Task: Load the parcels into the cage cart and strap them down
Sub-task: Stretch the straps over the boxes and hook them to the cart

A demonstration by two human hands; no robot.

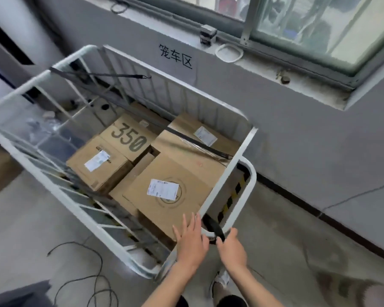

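The left hand (191,242) lies flat, fingers straight, on the near edge of the closest parcel (164,178). Just beside it, the right hand (232,251) curls round a black strap (214,228) at the near corner of the cage cart (228,171). Inside the cart, from the left, sit a labelled parcel (98,165), the "350" box (129,138), the closest parcel, and a rear parcel (184,124) with a second strap (197,142) lying across it.
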